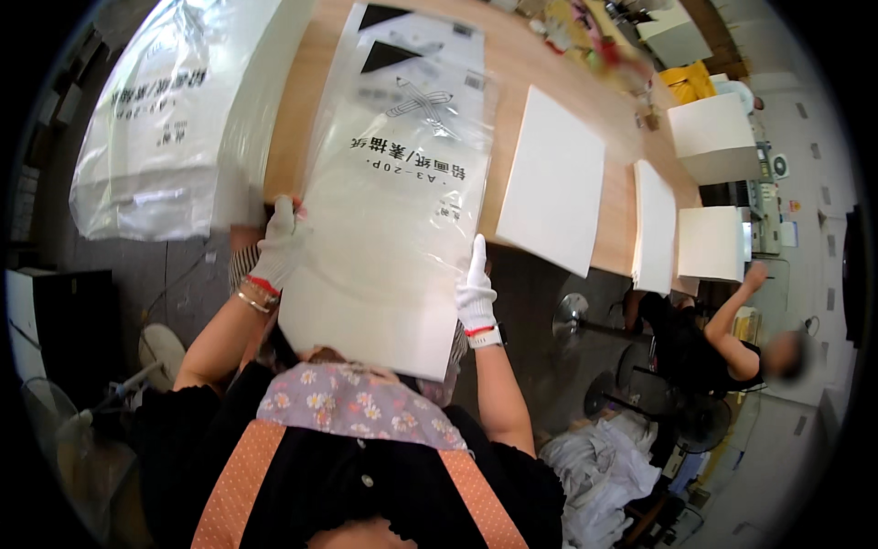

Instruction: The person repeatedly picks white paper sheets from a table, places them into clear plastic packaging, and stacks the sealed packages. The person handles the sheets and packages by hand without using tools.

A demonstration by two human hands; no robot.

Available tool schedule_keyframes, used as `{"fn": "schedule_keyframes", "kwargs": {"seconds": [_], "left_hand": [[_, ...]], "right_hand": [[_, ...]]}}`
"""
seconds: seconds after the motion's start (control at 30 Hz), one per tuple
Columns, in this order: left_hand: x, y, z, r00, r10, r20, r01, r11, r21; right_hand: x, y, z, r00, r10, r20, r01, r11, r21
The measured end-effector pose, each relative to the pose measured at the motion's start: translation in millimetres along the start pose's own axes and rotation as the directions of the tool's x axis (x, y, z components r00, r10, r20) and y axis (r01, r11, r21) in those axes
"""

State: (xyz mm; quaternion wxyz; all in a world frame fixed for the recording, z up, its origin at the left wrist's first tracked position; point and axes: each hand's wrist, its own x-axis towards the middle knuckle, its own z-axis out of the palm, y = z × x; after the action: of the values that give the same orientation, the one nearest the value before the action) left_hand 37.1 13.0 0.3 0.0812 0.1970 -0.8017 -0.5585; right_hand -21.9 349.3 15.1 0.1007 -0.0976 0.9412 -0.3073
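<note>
A clear plastic sleeve with white drawing paper (375, 274) inside lies between my hands, its near end reaching past the table edge towards my body. Crossed pencils and dark lettering are printed on it. My left hand (277, 245), in a white glove with bare fingertips, grips its left edge. On the right edge is my right hand (476, 291), gloved too, thumb up along the side and fingers hidden beneath. Another printed clear sleeve (425, 32) shows under the far end of the pack. To the left stands a tall stack of packed sleeves (155, 119).
Right of the pack, a white paper stack (553, 183) lies on the wooden table (512, 59), with another paper stack (654, 229) beyond it. A person (722, 334) works at the far right. Fans and a heap of white plastic (599, 476) stand below on the floor.
</note>
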Motion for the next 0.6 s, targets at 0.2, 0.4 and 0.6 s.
{"fn": "schedule_keyframes", "kwargs": {"seconds": [0.2, 0.4, 0.6], "left_hand": [[-159, -23, -52, 0.946, 0.084, 0.314, -0.046, 0.991, -0.127], [-140, 12, -35, 0.943, 0.305, 0.134, -0.327, 0.923, 0.200], [-123, 28, -50, 0.991, -0.010, 0.136, 0.040, 0.975, -0.217]], "right_hand": [[-142, -66, -18, 0.934, -0.163, 0.319, -0.078, 0.778, 0.624], [-137, -18, 3, 0.851, -0.519, 0.082, 0.520, 0.809, -0.275], [-117, -3, -32, 0.948, -0.211, 0.237, 0.181, 0.973, 0.142]]}}
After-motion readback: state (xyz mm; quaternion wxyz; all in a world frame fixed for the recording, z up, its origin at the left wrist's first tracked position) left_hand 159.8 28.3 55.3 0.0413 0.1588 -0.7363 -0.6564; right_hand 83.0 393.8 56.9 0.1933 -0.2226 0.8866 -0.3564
